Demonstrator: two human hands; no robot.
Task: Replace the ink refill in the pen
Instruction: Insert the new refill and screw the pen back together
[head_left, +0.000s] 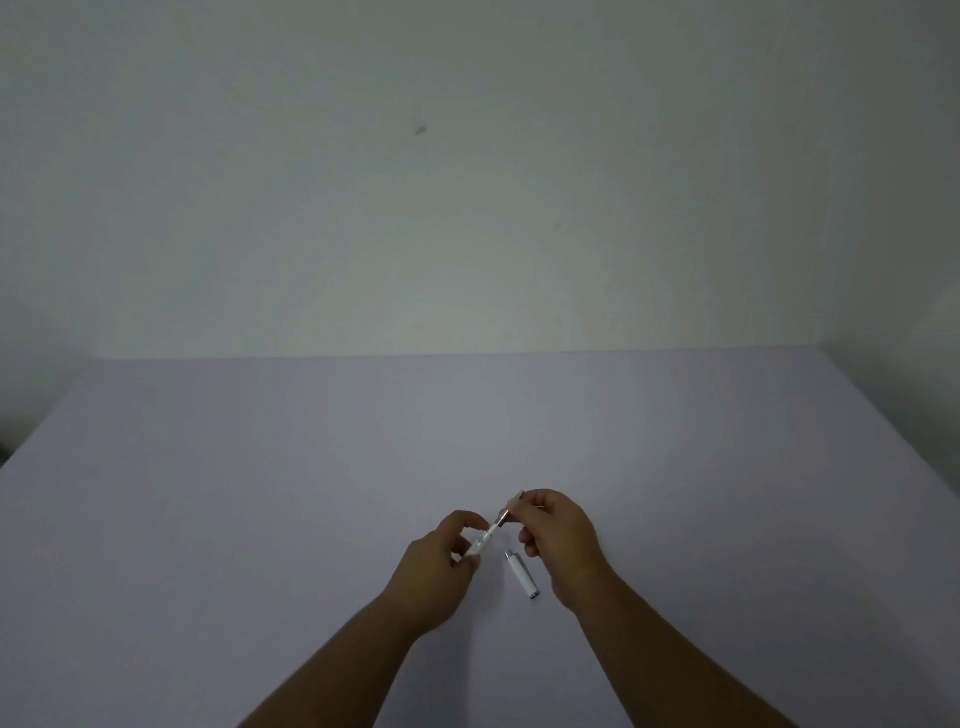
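Note:
Both hands hold a thin pen part above the table, tilted up to the right. My right hand (558, 540) pinches the silver grip section (511, 506) at the upper end. My left hand (441, 561) pinches the lower end of the clear ink refill (485, 538), which runs into that silver section. A white pen barrel (521, 574) with silver ends lies on the table between my wrists, apart from both hands. Fingers hide the refill's lower tip.
A pale lilac table (260, 493) fills the lower half of the view, its far edge meeting a plain white wall (467, 182). Its right edge slants down toward the right.

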